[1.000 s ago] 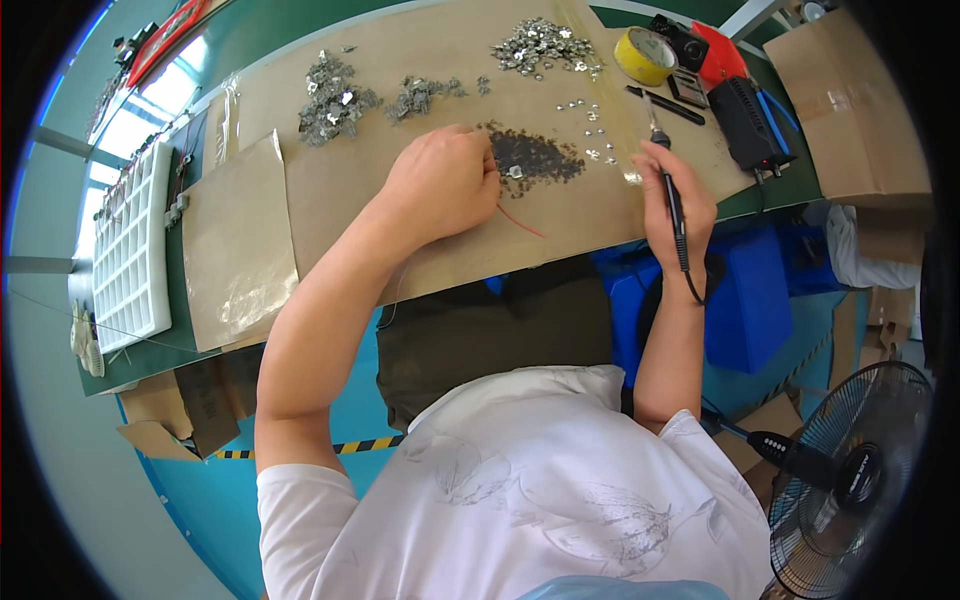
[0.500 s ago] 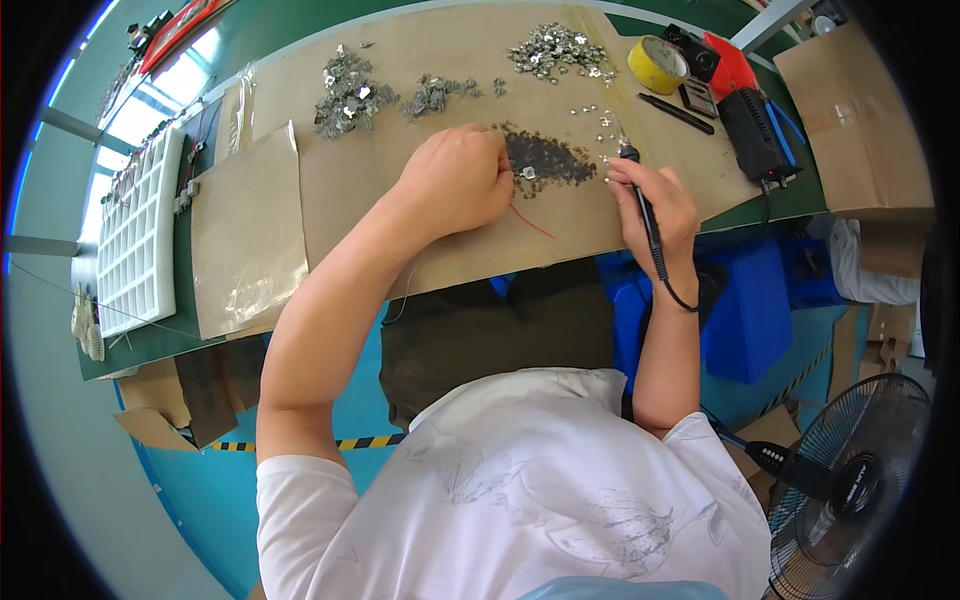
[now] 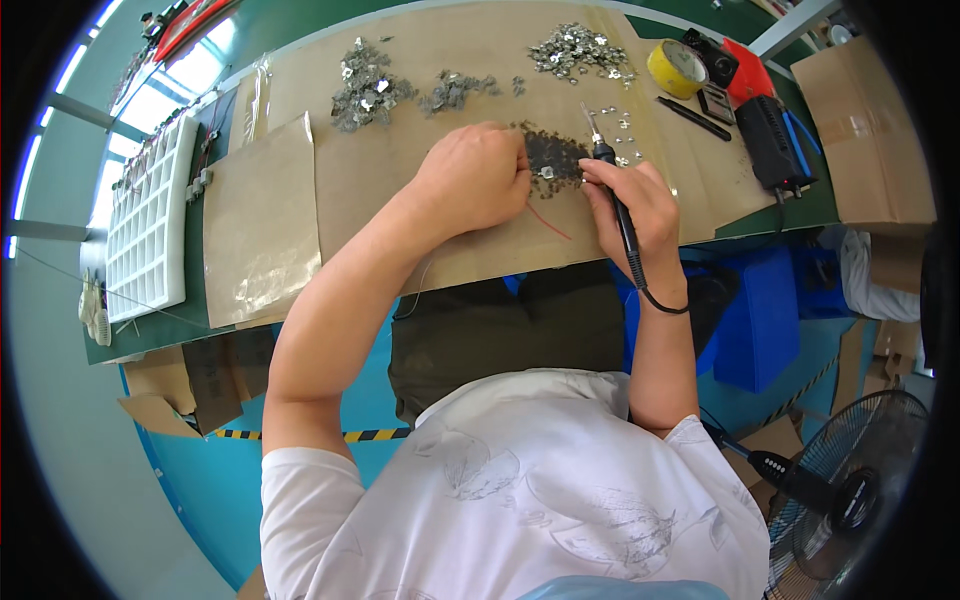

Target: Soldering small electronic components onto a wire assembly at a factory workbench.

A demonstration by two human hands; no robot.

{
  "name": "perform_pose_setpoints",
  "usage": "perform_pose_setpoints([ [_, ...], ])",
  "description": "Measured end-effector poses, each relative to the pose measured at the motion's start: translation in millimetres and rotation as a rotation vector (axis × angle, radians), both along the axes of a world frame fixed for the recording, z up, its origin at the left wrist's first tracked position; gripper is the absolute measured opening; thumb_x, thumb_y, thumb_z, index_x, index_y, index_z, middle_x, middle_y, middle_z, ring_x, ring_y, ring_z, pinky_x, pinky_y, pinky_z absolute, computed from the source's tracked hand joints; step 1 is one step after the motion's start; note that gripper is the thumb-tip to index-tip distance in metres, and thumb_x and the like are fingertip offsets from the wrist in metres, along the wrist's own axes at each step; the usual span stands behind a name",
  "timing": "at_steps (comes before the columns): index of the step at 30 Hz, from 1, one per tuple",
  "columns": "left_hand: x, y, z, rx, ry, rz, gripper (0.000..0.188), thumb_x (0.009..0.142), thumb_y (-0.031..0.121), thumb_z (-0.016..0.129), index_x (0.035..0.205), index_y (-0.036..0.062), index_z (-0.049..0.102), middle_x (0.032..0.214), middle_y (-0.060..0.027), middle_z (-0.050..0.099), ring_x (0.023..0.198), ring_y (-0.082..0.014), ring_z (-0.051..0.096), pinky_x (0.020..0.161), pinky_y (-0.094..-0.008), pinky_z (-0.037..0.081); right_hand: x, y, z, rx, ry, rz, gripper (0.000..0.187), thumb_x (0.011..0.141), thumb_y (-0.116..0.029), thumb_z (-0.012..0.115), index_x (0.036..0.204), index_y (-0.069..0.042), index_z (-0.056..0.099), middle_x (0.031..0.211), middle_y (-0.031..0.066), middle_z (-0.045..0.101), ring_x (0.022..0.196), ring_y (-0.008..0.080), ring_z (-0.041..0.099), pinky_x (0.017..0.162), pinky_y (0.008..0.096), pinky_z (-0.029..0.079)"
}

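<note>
My left hand (image 3: 475,178) is closed, fingertips turned down against the cardboard sheet beside a patch of small dark brown bits (image 3: 556,150). What it pinches is hidden under the fingers. A thin red wire (image 3: 548,222) sticks out from beneath them toward the table's near edge. In my right hand (image 3: 640,210) is a soldering iron (image 3: 622,212) with a black handle, gripped like a pen. Its metal tip points away from me, above the right part of the dark patch. One small silvery metal piece (image 3: 546,173) lies on the patch between the hands.
Heaps of small metal parts (image 3: 368,88) lie farther back, with shiny ones (image 3: 580,52) at the right. Yellow tape (image 3: 677,68), a black pen-like tool (image 3: 694,118) and a black soldering station (image 3: 774,145) stand right. A white compartment tray (image 3: 150,220) is left; a fan (image 3: 850,490) stands lower right.
The soldering iron and my right hand have moved left, closer to my left hand and the dark patch. My left hand stays closed in place. The whole view has shifted slightly.
</note>
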State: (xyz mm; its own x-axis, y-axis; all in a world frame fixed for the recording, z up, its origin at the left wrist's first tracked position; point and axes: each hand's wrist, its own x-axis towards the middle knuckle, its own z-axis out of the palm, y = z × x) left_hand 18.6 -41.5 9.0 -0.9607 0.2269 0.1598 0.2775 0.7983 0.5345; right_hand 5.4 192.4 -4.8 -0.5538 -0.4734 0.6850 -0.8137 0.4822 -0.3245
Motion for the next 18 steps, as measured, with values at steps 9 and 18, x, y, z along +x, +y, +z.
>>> perform_pose_setpoints([
  [9, -8.1, 6.4, -9.6, -0.006, -0.024, -0.009, 0.016, 0.08, 0.018, 0.064, 0.082, 0.0039, 0.072, 0.089, -0.0196, 0.071, 0.092, -0.0389, 0.069, 0.085, -0.0485, 0.055, 2.8, 1.1, -2.9, -0.029, 0.018, -0.03, 0.033, 0.081, 0.009, 0.076, 0.111, -0.004, 0.073, 0.088, 0.0114, 0.073, 0.076, 0.0279, 0.066, 0.07, 0.0362, 0.052],
  [18, -10.7, -19.5, -4.4, -0.071, 0.032, 0.149, 0.015, 0.081, 0.018, 0.069, 0.085, 0.0041, 0.072, 0.091, -0.0172, 0.07, 0.093, -0.0373, 0.068, 0.084, -0.0468, 0.055, 0.4, -2.6, -1.2, -0.091, 0.0, 0.046, 0.033, 0.078, 0.009, 0.077, 0.108, -0.005, 0.074, 0.089, 0.0103, 0.073, 0.076, 0.0283, 0.066, 0.069, 0.0362, 0.053],
])
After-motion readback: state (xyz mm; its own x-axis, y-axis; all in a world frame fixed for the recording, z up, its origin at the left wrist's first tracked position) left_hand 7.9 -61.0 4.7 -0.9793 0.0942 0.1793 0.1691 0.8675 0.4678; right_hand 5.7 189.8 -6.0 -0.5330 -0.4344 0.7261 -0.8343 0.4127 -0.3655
